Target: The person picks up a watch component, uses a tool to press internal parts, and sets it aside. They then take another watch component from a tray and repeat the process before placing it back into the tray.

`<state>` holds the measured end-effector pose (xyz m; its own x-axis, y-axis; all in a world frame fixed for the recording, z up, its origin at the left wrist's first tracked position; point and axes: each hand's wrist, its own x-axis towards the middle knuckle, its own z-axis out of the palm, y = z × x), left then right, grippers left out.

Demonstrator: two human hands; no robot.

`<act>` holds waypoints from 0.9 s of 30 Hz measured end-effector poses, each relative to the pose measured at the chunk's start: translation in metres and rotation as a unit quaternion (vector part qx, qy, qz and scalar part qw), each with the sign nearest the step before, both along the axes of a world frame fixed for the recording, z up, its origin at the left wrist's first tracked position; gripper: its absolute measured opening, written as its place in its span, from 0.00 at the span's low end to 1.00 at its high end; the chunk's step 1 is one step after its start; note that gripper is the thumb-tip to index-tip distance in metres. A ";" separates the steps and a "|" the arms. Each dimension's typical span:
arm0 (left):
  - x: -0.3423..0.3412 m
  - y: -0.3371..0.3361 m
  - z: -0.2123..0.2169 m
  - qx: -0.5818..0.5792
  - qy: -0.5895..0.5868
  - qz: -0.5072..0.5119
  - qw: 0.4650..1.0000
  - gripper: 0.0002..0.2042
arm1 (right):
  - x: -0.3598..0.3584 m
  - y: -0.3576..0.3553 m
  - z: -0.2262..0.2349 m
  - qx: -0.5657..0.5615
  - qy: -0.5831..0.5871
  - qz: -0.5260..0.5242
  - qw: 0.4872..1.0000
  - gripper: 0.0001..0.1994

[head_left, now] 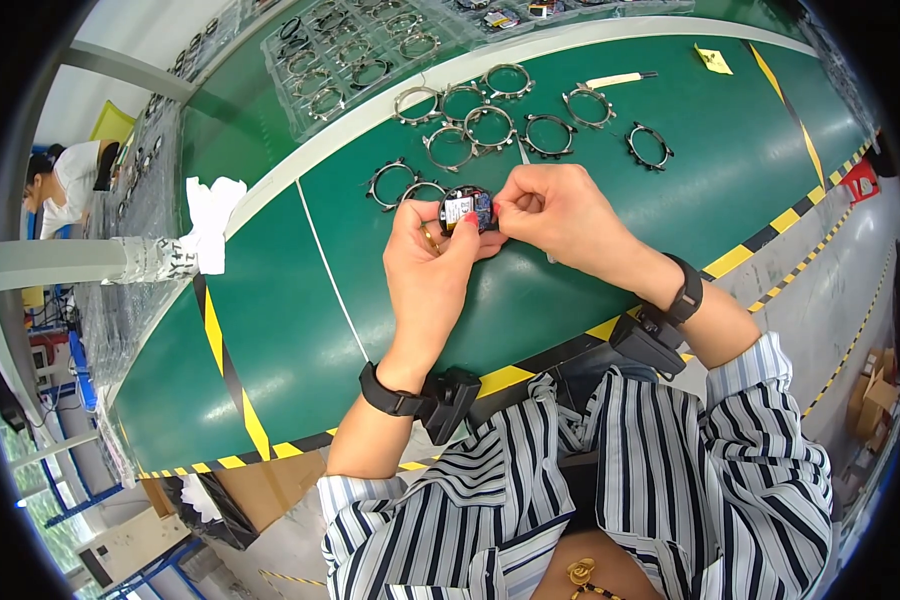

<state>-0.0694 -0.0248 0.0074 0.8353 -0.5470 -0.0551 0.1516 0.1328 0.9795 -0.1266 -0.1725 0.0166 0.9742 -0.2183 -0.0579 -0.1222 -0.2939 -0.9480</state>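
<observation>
While you work over the green conveyor belt (610, 150), keep in mind that it is the largest thing that can catch you out: its near edge, marked in yellow and black, runs just under your wrists, and anything that slips from your fingers could roll off toward your lap. Beyond your hands lies a loose cluster of metal rings with tabs (490, 125), some overlapping one another, and a careless reach back among them could knock several out of order or drag one along on a sleeve. Two of those rings (400, 185) sit just beside your left hand, close enough to be nudged as you turn the piece. Your left hand (425, 270) is curled around a small round module (467, 209), with the thumb and fingers gripping its rim, held up off the belt between both hands. Your right hand (560, 215) is pinched nearly closed at the module's right edge; whether it has hold of a small part there I cannot tell. Squeeze unevenly, and the module may tilt or pop free, since only fingertips hold it.
</observation>
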 end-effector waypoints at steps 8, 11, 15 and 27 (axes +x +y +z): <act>0.007 0.003 0.002 -0.011 0.100 -0.009 0.995 0.05 | 0.000 0.001 -0.004 0.011 -0.028 -0.010 0.999 0.05; 0.007 0.002 0.004 -0.014 0.123 -0.013 0.992 0.05 | -0.001 0.000 0.001 0.033 0.002 -0.013 0.999 0.05; 0.006 0.001 0.005 -0.020 0.126 -0.025 0.992 0.06 | 0.001 -0.006 -0.007 0.076 -0.018 -0.019 0.997 0.05; 0.008 0.001 0.003 -0.016 0.159 -0.027 0.987 0.05 | -0.001 -0.006 0.000 0.083 0.005 -0.009 0.997 0.08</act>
<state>-0.0617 -0.0235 0.0105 0.7488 -0.5953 -0.2913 0.4576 0.1465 0.8770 -0.1277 -0.1790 0.0163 0.9693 -0.2227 -0.1038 -0.1353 -0.1312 -0.9821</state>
